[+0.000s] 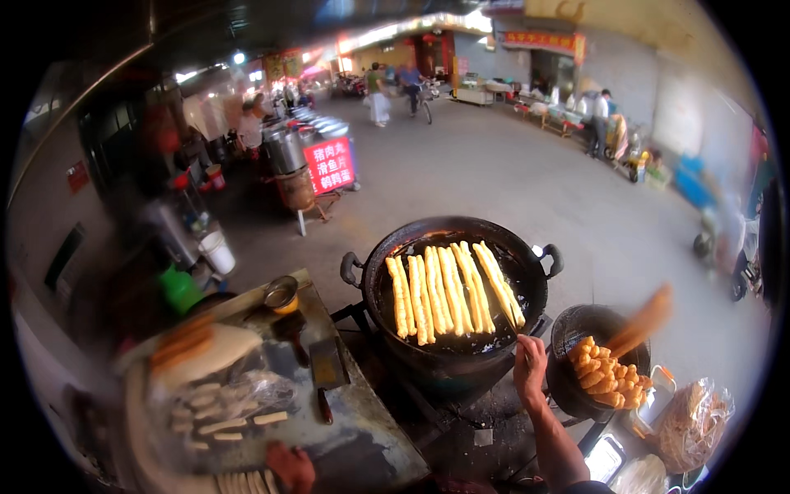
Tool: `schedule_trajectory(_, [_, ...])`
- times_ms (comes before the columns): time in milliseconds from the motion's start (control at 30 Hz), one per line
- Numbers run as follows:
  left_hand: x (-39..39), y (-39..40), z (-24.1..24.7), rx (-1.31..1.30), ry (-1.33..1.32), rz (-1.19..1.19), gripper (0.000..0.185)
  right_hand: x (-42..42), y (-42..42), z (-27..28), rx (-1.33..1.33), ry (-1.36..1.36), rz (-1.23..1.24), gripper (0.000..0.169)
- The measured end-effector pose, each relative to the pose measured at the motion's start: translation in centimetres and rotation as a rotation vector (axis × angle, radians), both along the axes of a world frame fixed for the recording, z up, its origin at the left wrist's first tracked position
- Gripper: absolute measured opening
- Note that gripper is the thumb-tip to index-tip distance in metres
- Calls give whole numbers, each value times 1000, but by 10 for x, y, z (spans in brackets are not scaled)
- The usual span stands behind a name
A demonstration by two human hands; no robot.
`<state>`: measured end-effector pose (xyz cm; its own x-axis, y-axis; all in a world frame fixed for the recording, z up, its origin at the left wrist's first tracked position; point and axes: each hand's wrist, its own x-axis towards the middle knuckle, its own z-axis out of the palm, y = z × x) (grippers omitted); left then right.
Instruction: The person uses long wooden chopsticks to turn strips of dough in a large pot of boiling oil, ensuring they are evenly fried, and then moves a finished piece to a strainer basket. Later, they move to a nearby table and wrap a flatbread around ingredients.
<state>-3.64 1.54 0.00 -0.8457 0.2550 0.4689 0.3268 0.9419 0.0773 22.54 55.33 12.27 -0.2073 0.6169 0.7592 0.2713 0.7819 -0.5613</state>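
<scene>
Several pale yellow youtiao, fried dough sticks (447, 290), lie side by side in a black two-handled wok of oil (536, 295). At the wok's lower right rim, my right hand (531, 364) grips a thin stick-like tool whose tip reaches the rightmost dough stick; whether it is one chopstick or a pair cannot be told. My left hand (291, 466) is over the metal-topped worktable (370, 426), blurred, close to raw dough strips (247, 481) at the picture's bottom edge. What its fingers do is unclear. More raw dough pieces (222, 426) lie above it, partly near clear plastic.
Right of the wok, browned youtiao (608, 376) stand in a dark mesh basket (561, 346). A cleaver (327, 370) and a metal bowl (281, 293) rest on the worktable. A bagged item (694, 426) sits lower right. Beyond are a food cart (287, 151) and people in the street.
</scene>
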Motion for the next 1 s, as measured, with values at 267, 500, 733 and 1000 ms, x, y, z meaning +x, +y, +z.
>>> schedule_trajectory(267, [-7, -5, -27, 89, -226, 33, 62, 20, -79, -53, -34, -84, 102, 25])
schedule_trajectory(500, [-11, -5, -26, 27, 54, -13, 55, 19, -92, -49, 8, -156, 83, 32])
schedule_trajectory(733, [-1, 7, 5, 77, -54, -54, 54, 25, -91, -48, 98, -227, 43, 33])
schedule_trajectory(1000, [-9, -1, -21, 52, 6, -32, 54, 28, -89, -53, 96, -212, 63, 37])
